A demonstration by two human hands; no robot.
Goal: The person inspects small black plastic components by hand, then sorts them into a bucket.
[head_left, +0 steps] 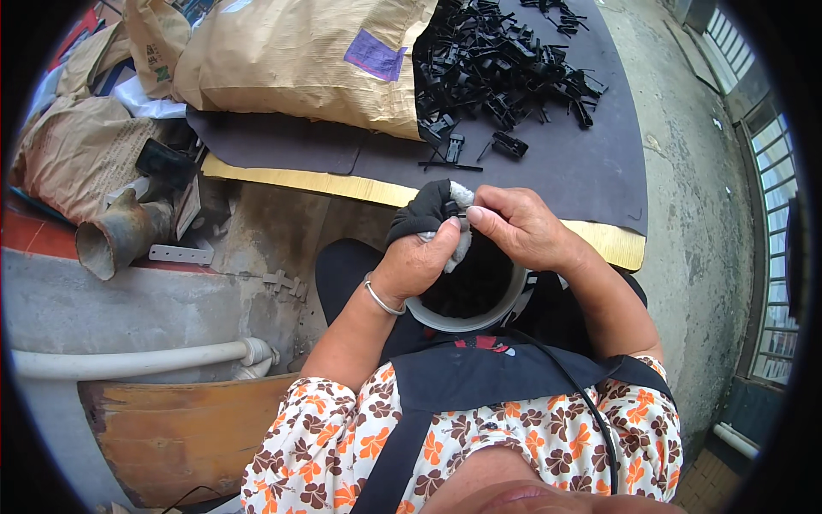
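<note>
My left hand (413,257) has its fingers covered by a black glove piece with fluffy grey lining (462,195), while the thumb is bare. It is closed on a small black plastic part (453,208), mostly hidden by the fingers. My right hand (524,227) meets it from the right, thumb and forefinger pinched together at the same part. Whatever lies between those fingertips is too small to make out. Below both hands, between my knees, stands a white-rimmed bucket (469,324) with dark pieces inside.
Ahead is a table with a dark cover (608,163) and a pale wooden edge. A heap of black plastic parts (505,68) spills beside a large brown paper sack (291,60). At left are another sack (73,158), a rusty pipe piece (120,236) and a white pipe (128,363).
</note>
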